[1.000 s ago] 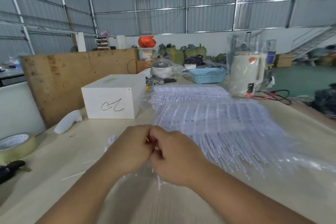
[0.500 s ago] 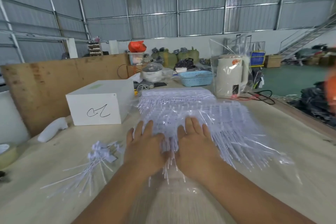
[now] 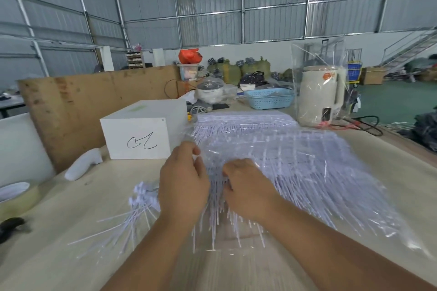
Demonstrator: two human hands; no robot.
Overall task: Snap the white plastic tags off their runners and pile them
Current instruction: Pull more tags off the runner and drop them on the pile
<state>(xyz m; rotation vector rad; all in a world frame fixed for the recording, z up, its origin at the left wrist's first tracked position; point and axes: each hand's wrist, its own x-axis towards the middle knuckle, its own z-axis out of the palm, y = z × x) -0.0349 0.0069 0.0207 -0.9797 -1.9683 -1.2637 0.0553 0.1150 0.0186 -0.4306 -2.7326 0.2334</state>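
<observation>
Both hands down at the near edge of the big sheaf of white tags [image 3: 283, 160], which sprawls across the middle of the counter [image 3: 47, 255] and fans out toward 3 o'clock, wrapped in clear film. Left hand [image 3: 183, 186] at centre frame, fingers curled, thumb and forefinger pinching at the film or a runner at the sheaf's 9 o'clock corner; exactly which, hard to tell through the blur. Right hand [image 3: 246, 186] just beside it at 3 o'clock, fingers curled down into the tag stems, gripping a clump of them. Hands close together, not quite touching.

Loose pile of snapped tags [image 3: 139, 208] lying on the counter at 9 o'clock of the left hand, just beside the wrist, stems splayed toward 7 o'clock.

Behind the hands at 11 o'clock, a white box [image 3: 144, 134] with a black scribble on its front face, touching the far left corner of the sheaf. White handle-shaped object [image 3: 82, 164] at 9 o'clock of the box. Roll of tape [image 3: 17, 196] at the far left edge, a black object [image 3: 10, 227] just below it. Cream kettle [image 3: 319, 97] in a clear bag at 1 o'clock, blue basket [image 3: 269, 99] just left of it. Plywood board [image 3: 82, 106] standing upright behind the box.
</observation>
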